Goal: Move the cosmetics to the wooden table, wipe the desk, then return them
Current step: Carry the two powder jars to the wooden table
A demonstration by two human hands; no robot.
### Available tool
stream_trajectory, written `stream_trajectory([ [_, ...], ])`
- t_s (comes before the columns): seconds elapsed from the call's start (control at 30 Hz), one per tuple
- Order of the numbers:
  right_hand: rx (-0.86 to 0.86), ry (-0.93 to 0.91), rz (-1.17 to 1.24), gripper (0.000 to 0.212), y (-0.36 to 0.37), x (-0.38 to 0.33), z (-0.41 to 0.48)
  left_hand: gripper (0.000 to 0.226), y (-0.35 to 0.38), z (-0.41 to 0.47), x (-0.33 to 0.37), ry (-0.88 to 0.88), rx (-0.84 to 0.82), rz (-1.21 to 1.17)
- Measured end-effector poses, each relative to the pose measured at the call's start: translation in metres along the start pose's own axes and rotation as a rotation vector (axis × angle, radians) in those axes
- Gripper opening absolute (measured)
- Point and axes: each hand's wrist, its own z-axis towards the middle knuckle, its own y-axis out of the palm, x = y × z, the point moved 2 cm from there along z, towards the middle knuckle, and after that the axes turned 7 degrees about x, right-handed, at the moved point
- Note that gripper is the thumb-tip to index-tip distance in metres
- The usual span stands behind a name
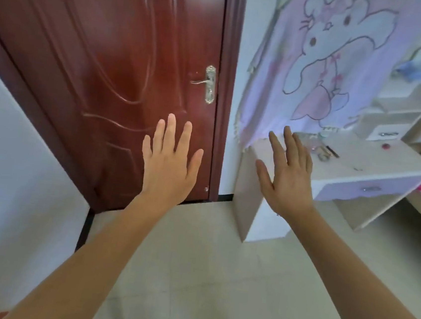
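Two hands up in front, both empty: left hand [170, 163] and right hand [288, 183], fingers straight and spread, each grip open on nothing, palms facing away. Looks like a start pose, hands shown before any pickup. The right one hangs in front of the near corner of the white table [375, 161]; contact can't be judged.

The cosmetics [322, 149] sit on that table top towards the back, small and blurred, a dark thin stick among them, plus a small red round item [385, 146] further right. Probably nothing moved yet. No wooden table in view.

The table is smooth, matt and boxy, with a front drawer [367, 188]. A soft cartoon-print cloth [332, 55] drapes behind it. Glossy red-brown panelled door [98, 56], metal lever handle [207, 83]. Pale tiled floor [206, 263].
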Motion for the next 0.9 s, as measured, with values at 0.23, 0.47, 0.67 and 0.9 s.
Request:
stream_trajectory([
  [0.23, 0.034, 0.243, -0.151, 0.06, -0.079, 0.199, -0.036, 0.06, 0.084, 0.038, 0.209, 0.221, -0.069, -0.097],
  [0.47, -0.039, 0.374, -0.246, 0.062, -0.121, 0.344, -0.039, 0.063, 0.149, 0.069, 0.343, 0.314, -0.14, -0.136],
  [0.67, -0.126, 0.414, -0.259, 0.062, -0.081, 0.43, -0.018, 0.066, 0.227, 0.106, 0.383, 0.366, -0.254, -0.173],
  [0.9, -0.251, 0.385, -0.28, 0.063, 0.001, 0.528, 0.042, 0.067, 0.352, 0.189, 0.419, 0.317, -0.382, -0.243],
])
